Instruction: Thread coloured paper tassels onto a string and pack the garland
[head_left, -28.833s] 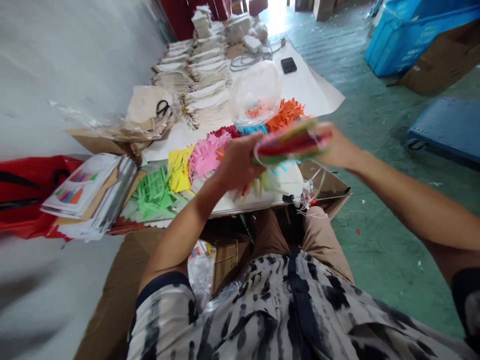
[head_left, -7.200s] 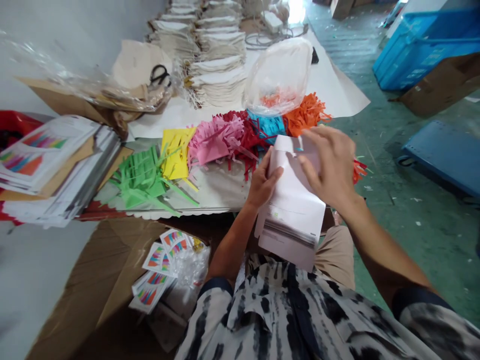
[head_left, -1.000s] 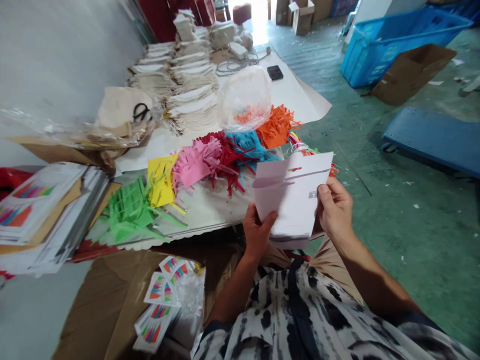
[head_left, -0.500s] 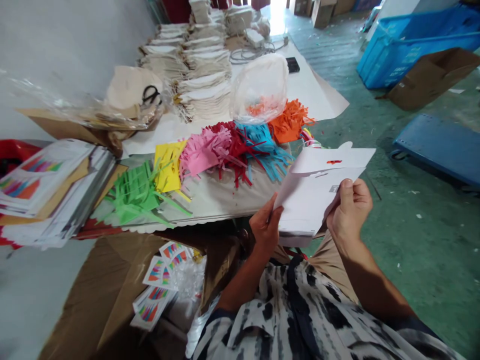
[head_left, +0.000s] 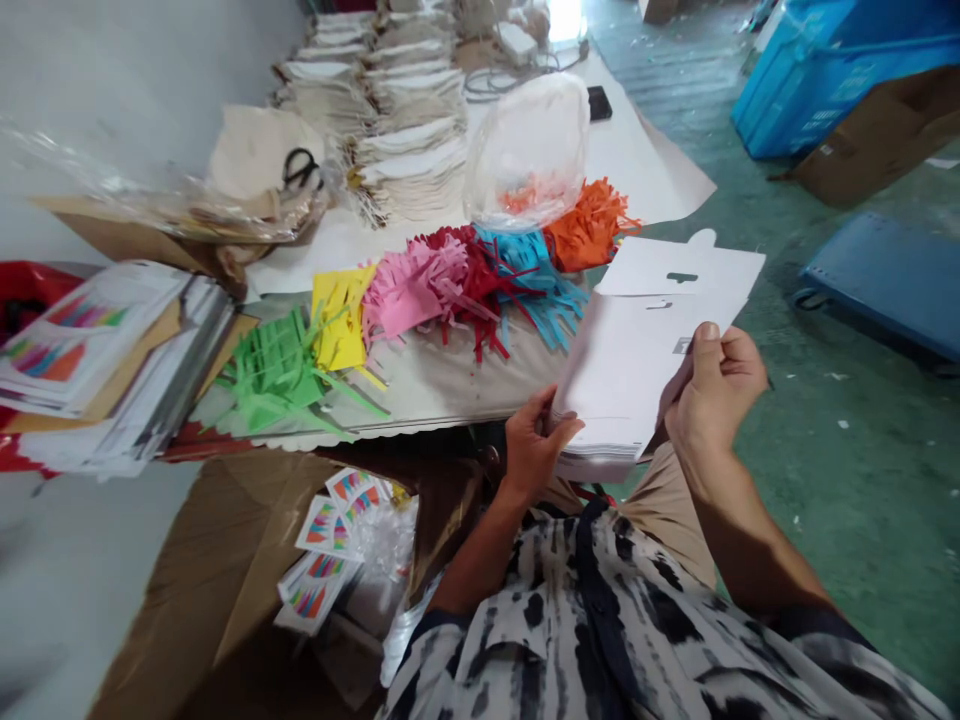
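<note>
Underneath everything, a green floor, and along it a long table, loaded toward the back with pale stacks. Below the front edge, an open brown carton; off to the right, a blue crate and a blue trolley. Across the near part of the table, a row of fringed paper bunches: green, yellow, pink, dark red, blue and orange. At the left end, a pile of printed sheets; behind the row, a clear bag. In front of the table's near edge and partly hiding it, a stack of white cards, tilted and held between both hands. Left hand grasping the lower left edge, thumb on top; right hand pinching the right edge, thumb likewise on top. Smaller, loose printed cards inside the carton, then black scissors farther back. Smallest, a slot in the top panel of the uppermost white card. As for progress, judged from present positions: white cards gathered and creased, top panel still unfolded, handling apparently midway. Fringe sorted by colour but loose, none visibly attached to the white cards. Number left to handle: impossible to tell.
</note>
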